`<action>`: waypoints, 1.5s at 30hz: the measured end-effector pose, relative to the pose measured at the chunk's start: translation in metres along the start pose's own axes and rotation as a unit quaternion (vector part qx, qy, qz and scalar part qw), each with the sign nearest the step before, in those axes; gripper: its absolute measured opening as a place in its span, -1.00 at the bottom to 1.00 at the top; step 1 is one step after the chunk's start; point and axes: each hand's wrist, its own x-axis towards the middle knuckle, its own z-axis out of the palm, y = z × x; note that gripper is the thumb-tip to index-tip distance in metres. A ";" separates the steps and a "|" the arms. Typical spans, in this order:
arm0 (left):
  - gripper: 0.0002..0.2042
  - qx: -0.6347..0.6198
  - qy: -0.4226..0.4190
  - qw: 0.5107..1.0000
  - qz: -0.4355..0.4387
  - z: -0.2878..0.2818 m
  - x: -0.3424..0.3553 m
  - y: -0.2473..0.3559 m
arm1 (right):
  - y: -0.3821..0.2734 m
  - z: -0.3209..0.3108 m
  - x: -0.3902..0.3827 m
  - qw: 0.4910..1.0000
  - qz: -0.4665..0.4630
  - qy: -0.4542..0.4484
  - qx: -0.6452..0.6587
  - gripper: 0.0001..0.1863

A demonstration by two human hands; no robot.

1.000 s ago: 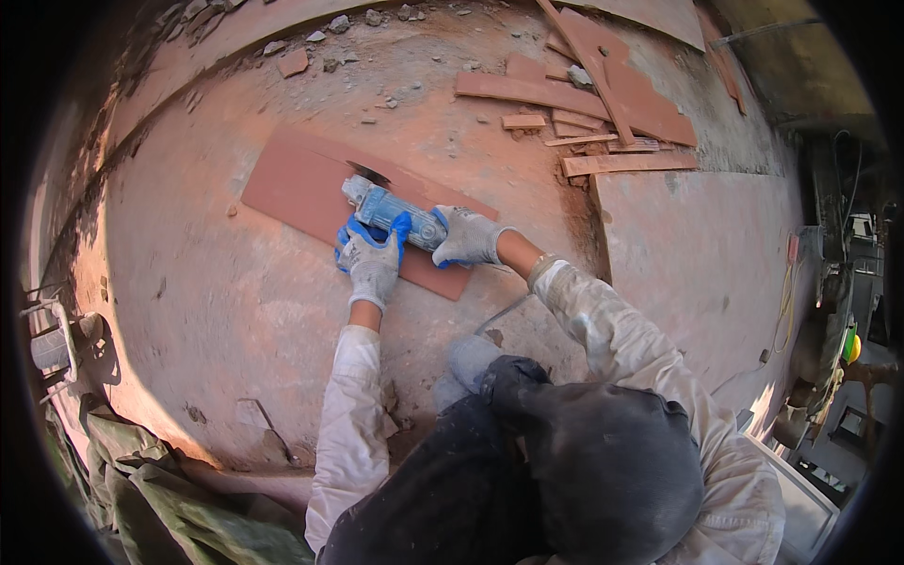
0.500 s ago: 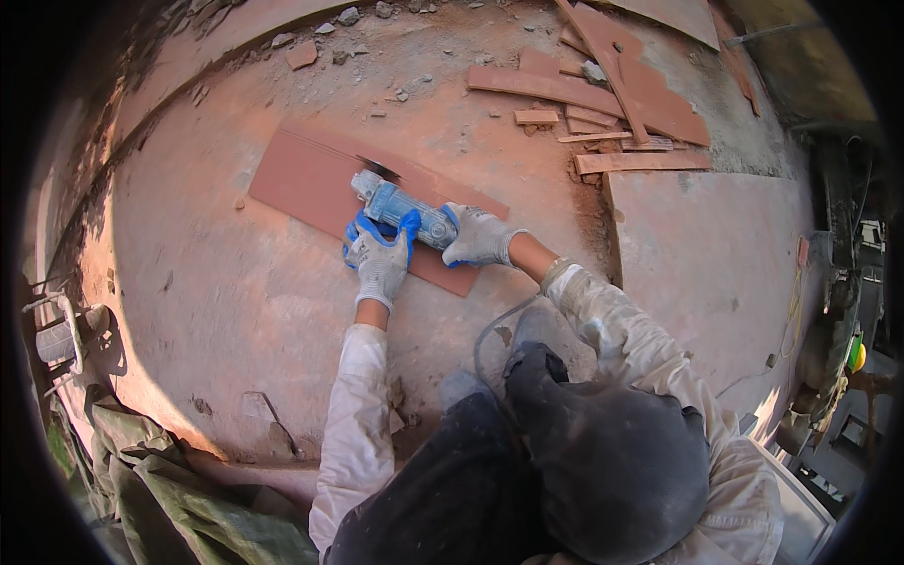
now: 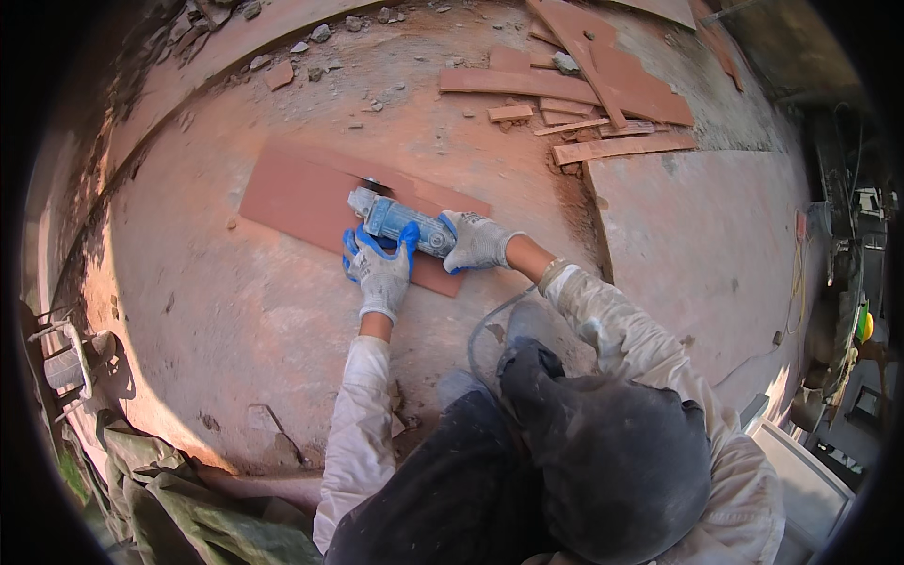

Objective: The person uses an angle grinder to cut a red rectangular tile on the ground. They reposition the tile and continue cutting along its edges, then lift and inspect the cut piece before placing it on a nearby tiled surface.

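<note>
A blue angle grinder (image 3: 407,226) with a grey metal head lies across a flat reddish slab (image 3: 294,193). Its blurred disc (image 3: 377,186) meets the slab's face, in line with a thin straight mark. My left hand (image 3: 381,271), in a grey glove with blue fingers, grips the body from the near side, close to the head. Around the rear end closes my right hand (image 3: 478,242), in a matching glove. A grey cord (image 3: 478,344) runs back toward my feet. Part of the slab is hidden beneath the tool and hands.
Reddish slab offcuts (image 3: 565,89) are piled at the far right, beside a raised concrete slab (image 3: 697,235). Stone rubble (image 3: 320,34) lies along the back. A green tarp (image 3: 179,485) lies crumpled at the near left. My dark-clothed legs (image 3: 443,471) fill the near middle.
The view has shifted slightly, with the offcuts appearing further left and higher. Relative to the slab, the grinder sits a little further right. Both hands keep their grip.
</note>
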 end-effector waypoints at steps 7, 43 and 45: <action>0.18 -0.003 -0.009 1.000 -0.003 0.003 -0.001 -0.001 | 0.004 0.000 -0.002 1.000 -0.021 0.017 -0.006 -0.21; 0.22 0.037 -0.037 0.998 -0.025 0.003 0.001 0.002 | 0.011 0.000 -0.004 1.000 -0.012 -0.001 0.006 -0.21; 0.20 0.036 -0.051 0.998 -0.028 0.003 0.000 0.004 | 0.011 -0.001 -0.007 1.000 -0.009 -0.002 0.008 -0.20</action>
